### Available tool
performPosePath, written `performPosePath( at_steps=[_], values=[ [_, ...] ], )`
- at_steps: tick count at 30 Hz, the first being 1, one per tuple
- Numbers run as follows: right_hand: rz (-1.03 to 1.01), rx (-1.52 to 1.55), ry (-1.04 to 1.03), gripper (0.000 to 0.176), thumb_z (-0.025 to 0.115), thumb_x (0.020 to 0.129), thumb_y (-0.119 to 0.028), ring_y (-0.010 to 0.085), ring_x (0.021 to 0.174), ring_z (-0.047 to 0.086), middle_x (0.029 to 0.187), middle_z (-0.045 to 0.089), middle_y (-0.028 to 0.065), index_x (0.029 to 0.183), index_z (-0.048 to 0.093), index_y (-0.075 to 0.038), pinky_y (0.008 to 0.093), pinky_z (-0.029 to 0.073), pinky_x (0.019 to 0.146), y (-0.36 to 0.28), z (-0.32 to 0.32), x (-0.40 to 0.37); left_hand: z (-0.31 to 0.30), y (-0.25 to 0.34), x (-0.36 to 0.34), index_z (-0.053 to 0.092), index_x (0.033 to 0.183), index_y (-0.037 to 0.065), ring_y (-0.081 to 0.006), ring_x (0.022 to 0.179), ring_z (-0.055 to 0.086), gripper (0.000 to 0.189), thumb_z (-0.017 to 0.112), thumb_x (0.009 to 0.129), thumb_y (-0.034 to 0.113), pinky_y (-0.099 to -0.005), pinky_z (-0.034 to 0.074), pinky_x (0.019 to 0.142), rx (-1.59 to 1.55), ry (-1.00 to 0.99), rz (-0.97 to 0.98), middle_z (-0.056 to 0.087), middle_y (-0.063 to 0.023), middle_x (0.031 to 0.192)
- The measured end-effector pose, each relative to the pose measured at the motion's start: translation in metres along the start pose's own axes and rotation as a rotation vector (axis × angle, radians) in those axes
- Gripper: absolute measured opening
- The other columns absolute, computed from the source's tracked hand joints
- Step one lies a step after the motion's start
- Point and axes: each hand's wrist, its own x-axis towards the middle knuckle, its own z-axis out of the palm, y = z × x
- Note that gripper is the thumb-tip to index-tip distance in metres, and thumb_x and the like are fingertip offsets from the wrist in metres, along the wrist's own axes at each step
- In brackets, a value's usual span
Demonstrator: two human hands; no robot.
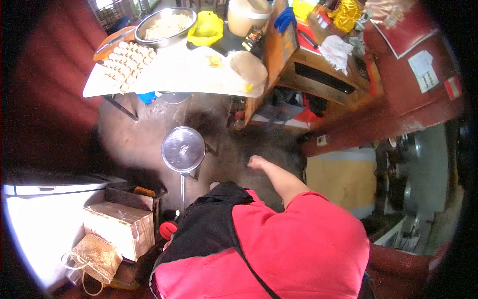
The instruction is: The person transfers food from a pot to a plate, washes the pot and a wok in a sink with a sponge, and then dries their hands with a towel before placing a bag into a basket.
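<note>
My right hand [256,162] hangs over the grey floor, its fingers curled in, and nothing shows in it. It touches nothing. To its left is a round, shiny metal disc [183,149] with a mark at its centre and a long metal bar running from it toward me. My left hand is not visible; the black and red clothing fills the lower middle. A white table [174,74] stands ahead, bearing rows of small pale dough-like pieces [127,62], a metal bowl [165,27] of pale food and a yellow bag [205,29].
On the right of the table stands a wooden cabinet [318,77] with a white cloth [336,51] on top. A pale tub [249,19] is at the back. Cardboard box [122,226] and woven basket [101,256] sit at lower left, beside a white appliance [45,219].
</note>
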Motion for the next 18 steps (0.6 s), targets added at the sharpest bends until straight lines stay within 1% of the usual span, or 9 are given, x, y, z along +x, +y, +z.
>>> performPosePath(
  at_steps=[5,7,8,9,10,11,13,14,18],
  values=[
    [-0.521,-0.073,0.01,0.022,0.051,0.079,-0.022,0.0203,0.049,0.057,0.06,0.058,0.0076,0.083,0.058,-0.002,0.0341,0.046,0.049,-0.052,-0.006,0.043,-0.009,-0.041,-0.026,0.06,0.07,0.004,-0.0219,0.068,0.061,0.025,0.05,0.079,0.025,-0.0343,0.045,0.056,0.218,0.091,0.069,0.061,-0.0143,0.081],
    [-0.365,0.222,-0.136,0.019,0.05,0.082,-0.019,0.0162,0.042,0.047,0.056,0.051,0.0071,0.074,0.051,-0.002,0.0316,0.039,0.04,-0.074,-0.004,0.057,-0.011,-0.002,-0.08,0.06,0.07,0.004,-0.0221,0.069,0.061,0.025,0.05,0.079,0.025,-0.0344,0.045,0.057,0.461,0.231,0.039,0.061,-0.0145,0.081],
    [-0.366,0.308,-0.169,0.02,0.05,0.082,-0.019,0.0153,0.041,0.045,0.054,0.05,0.0075,0.07,0.048,-0.002,0.0328,0.037,0.038,-0.062,0.01,0.095,-0.027,-0.061,-0.048,0.06,0.071,0.006,-0.0242,0.069,0.06,0.021,0.052,0.076,0.025,-0.0349,0.045,0.059,0.215,0.101,-0.043,0.061,-0.0136,0.076],
    [-0.273,0.269,-0.233,0.021,0.053,0.077,-0.02,0.0192,0.047,0.054,0.056,0.055,0.0107,0.068,0.056,-0.001,0.0339,0.041,0.042,-0.081,-0.003,0.081,-0.031,-0.102,-0.041,0.06,0.068,0.006,-0.0226,0.062,0.057,0.021,0.054,0.072,0.026,-0.0355,0.044,0.058,0.362,0.197,0.236,0.059,-0.0125,0.067],
    [-0.434,0.249,-0.266,0.019,0.055,0.076,-0.017,0.0198,0.047,0.054,0.056,0.055,0.0095,0.068,0.056,0.001,0.0329,0.041,0.041,-0.086,-0.009,0.084,-0.036,-0.09,-0.061,0.058,0.057,0.004,-0.0158,0.052,0.053,0.024,0.053,0.073,0.021,-0.0308,0.041,0.049,0.331,0.378,0.348,0.057,-0.0056,0.057],
    [-0.166,0.169,-0.247,0.016,0.055,0.076,-0.013,0.019,0.045,0.054,0.055,0.056,0.0094,0.068,0.056,0.001,0.0306,0.042,0.041,-0.111,-0.011,0.077,-0.04,-0.049,-0.097,0.06,0.064,0.003,-0.0155,0.054,0.054,0.021,0.054,0.074,0.02,-0.0298,0.043,0.051,-0.121,0.513,0.039,0.058,-0.006,0.059],
    [-0.07,0.189,-0.336,0.014,0.055,0.076,-0.011,0.0179,0.044,0.054,0.053,0.056,0.0084,0.067,0.057,0.0,0.0295,0.042,0.04,-0.149,-0.007,0.077,-0.063,-0.058,-0.106,0.06,0.084,0.001,-0.0153,0.062,0.057,0.018,0.056,0.075,0.016,-0.0285,0.046,0.061,-0.432,0.865,0.081,0.061,-0.0082,0.067],
    [-0.093,0.141,-0.348,0.014,0.055,0.076,-0.011,0.0179,0.044,0.054,0.053,0.056,0.0084,0.067,0.057,0.0,0.0295,0.042,0.04,-0.177,-0.003,0.083,-0.083,-0.046,-0.12,0.06,0.085,0.001,-0.0169,0.069,0.058,0.017,0.056,0.076,0.015,-0.0286,0.046,0.065,-0.215,1.136,0.151,0.061,-0.0087,0.074],
    [-0.826,-0.378,-0.375,0.014,0.056,0.079,-0.015,0.0162,0.049,0.055,0.055,0.057,0.0088,0.079,0.057,-0.001,0.0286,0.044,0.047,-0.359,0.023,0.069,-0.186,-0.002,-0.153,0.057,0.092,0.003,-0.0266,0.086,0.057,0.018,0.051,0.081,0.015,-0.0327,0.044,0.077,-0.262,1.56,0.329,0.059,-0.0141,0.09]
  ],
)
